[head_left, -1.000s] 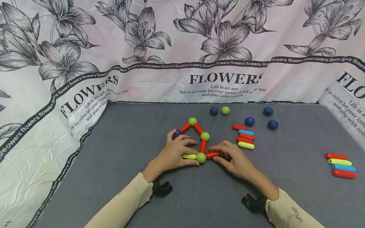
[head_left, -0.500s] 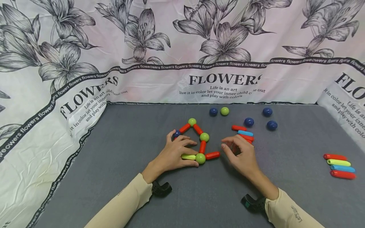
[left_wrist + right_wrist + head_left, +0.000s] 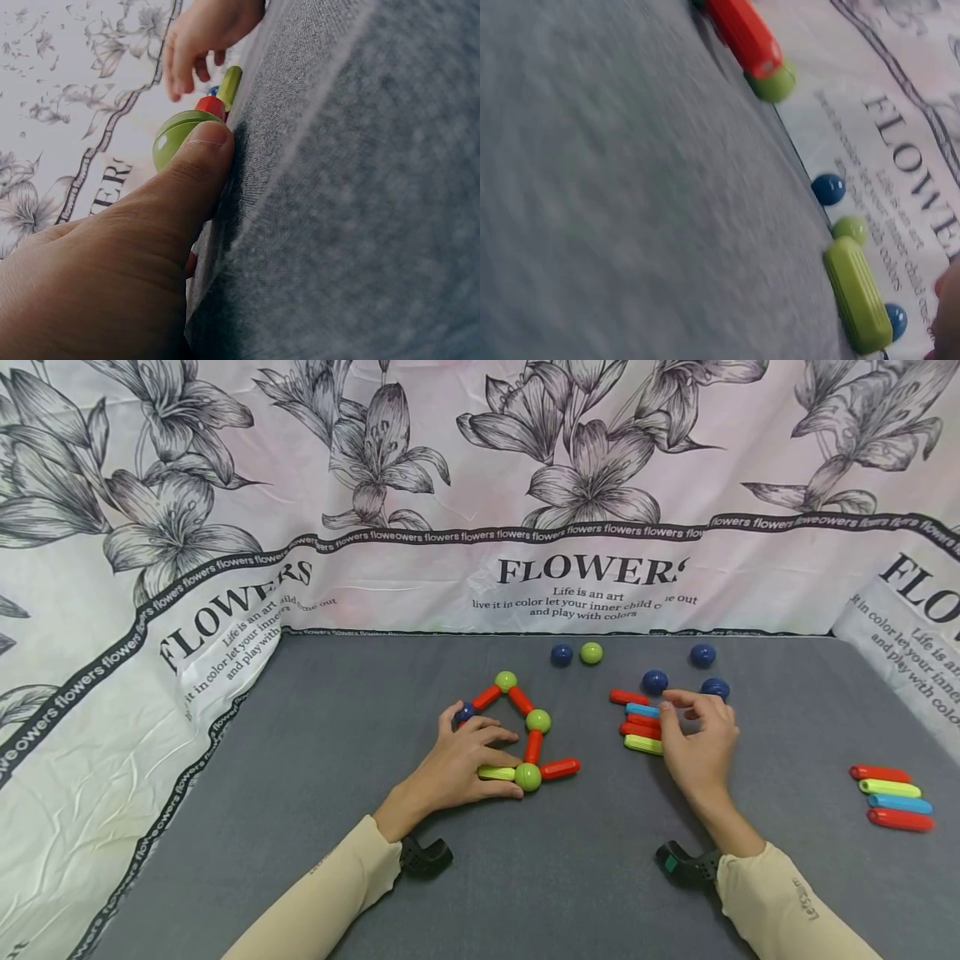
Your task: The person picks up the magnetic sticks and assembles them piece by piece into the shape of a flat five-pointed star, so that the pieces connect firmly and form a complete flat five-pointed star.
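Observation:
In the head view my left hand point(image 3: 457, 760) rests over a chain of toy building rods and balls. Its thumb and fingers pinch a yellow-green rod point(image 3: 497, 773) beside a green ball point(image 3: 528, 777); the left wrist view has the thumb against that green ball point(image 3: 176, 139). A red rod point(image 3: 560, 768) sticks out rightward from the ball, and another red rod point(image 3: 533, 746) leads up to a second green ball point(image 3: 538, 721). A blue ball point(image 3: 464, 712) is partly behind my left fingers. My right hand point(image 3: 701, 739), fingers bent and nothing visible between them, hovers at the right ends of a row of rods point(image 3: 642, 743).
Behind the right hand lie blue balls point(image 3: 655, 682), with a blue ball point(image 3: 562, 655) and a green ball point(image 3: 591, 652) farther left. Several rods point(image 3: 900, 819) form a row at the right of the grey table point(image 3: 570, 893). A flower-printed cloth point(image 3: 420, 577) hangs behind.
My right hand has let go of the red rod's outer end and moved right, to the row of rods and blue balls. My left hand has stayed in place.

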A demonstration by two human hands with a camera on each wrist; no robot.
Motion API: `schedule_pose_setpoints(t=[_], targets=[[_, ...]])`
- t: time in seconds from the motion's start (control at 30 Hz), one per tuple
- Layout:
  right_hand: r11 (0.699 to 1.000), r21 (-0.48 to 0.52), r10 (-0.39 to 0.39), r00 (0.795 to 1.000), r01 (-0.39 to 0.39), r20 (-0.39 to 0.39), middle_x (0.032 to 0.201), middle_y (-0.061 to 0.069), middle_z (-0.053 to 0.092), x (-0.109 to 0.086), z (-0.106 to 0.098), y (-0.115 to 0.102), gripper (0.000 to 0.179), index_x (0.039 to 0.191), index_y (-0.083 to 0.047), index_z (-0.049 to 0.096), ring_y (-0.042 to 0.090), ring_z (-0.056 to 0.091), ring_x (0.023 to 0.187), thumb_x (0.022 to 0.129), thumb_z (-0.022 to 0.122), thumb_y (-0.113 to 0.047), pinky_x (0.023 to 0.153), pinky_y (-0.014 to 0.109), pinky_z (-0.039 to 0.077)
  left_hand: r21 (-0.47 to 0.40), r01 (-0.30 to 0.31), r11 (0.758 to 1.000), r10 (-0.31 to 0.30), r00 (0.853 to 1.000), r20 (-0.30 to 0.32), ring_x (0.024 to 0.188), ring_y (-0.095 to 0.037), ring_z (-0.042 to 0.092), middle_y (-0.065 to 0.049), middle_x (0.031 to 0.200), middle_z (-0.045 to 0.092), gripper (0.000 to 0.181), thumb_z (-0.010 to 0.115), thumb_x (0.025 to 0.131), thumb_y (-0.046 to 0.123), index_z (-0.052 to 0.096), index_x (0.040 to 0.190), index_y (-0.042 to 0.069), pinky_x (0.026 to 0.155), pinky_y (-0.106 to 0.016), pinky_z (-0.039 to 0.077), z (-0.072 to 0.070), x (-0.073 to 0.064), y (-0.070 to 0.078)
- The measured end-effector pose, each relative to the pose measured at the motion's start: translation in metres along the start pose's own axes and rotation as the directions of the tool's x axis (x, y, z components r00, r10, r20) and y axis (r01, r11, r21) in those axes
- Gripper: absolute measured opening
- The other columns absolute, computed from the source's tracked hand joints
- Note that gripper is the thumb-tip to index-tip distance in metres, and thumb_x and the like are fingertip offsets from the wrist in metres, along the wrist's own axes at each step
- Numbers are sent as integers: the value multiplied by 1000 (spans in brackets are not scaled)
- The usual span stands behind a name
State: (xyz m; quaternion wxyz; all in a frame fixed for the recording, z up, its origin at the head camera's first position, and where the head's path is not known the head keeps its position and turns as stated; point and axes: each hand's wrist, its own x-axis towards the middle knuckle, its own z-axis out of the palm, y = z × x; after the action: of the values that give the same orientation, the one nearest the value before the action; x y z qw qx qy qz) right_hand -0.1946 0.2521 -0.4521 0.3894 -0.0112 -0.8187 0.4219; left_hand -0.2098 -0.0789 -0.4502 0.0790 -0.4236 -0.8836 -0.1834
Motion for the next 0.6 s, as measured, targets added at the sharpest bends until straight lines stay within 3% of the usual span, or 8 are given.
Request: schedule_pose_setpoints(t=[0.17, 0.4, 0.6], targets=[[997, -73, 7, 994, 1, 107, 104, 20, 69, 2, -2, 8, 21, 110, 1, 75, 14, 43, 90, 90, 70, -3, 84, 38, 21, -5, 6, 1000, -6, 1000, 8, 135, -21, 51, 8, 136, 66, 39, 72, 87, 61, 78, 115, 35, 118, -70, 7, -1, 0, 1], [997, -50, -51, 976, 63, 212, 113, 22, 68, 0, 1, 9, 30, 117, 1, 72, 23, 45, 97, 88, 73, -5, 85, 48, 21, -10, 0, 1000, 0, 1000, 1, 135, -22, 52, 7, 135, 66, 38, 72, 86, 60, 78, 115, 35, 117, -71, 8, -1, 1, 0], [997, -12, -69, 953, 76, 295, 106, 20, 59, -1, -1, 7, 21, 101, -1, 72, 25, 36, 98, 80, 71, -2, 87, 53, 18, -9, -10, 1000, 10, 1000, -6, 134, -22, 52, 7, 135, 67, 38, 73, 86, 59, 79, 114, 34, 117, -72, 9, 0, 0, 0]])
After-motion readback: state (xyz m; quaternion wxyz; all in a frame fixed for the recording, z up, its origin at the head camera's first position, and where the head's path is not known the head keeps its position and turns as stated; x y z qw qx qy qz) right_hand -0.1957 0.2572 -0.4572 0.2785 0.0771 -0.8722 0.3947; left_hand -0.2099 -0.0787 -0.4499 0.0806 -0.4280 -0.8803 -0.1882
